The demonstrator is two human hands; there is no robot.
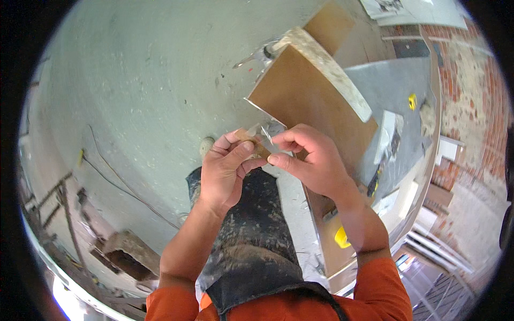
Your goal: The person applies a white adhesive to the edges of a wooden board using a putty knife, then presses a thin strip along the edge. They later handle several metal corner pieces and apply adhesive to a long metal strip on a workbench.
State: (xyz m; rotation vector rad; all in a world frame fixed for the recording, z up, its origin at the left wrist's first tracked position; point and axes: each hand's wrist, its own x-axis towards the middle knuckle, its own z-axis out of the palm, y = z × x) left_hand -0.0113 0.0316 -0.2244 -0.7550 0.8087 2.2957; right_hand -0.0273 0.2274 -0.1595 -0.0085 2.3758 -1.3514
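Our left hand (224,168) pinches a small tan piece (259,144) with a shiny, clear end. It lies just left of our right hand (315,160), whose thumb and fingers curl close, their grip unclear; its long axis seems to slant down rightward. We stand by the brown board's (316,96) left edge, over grey floor (134,107), brick wall (484,85) rightward.
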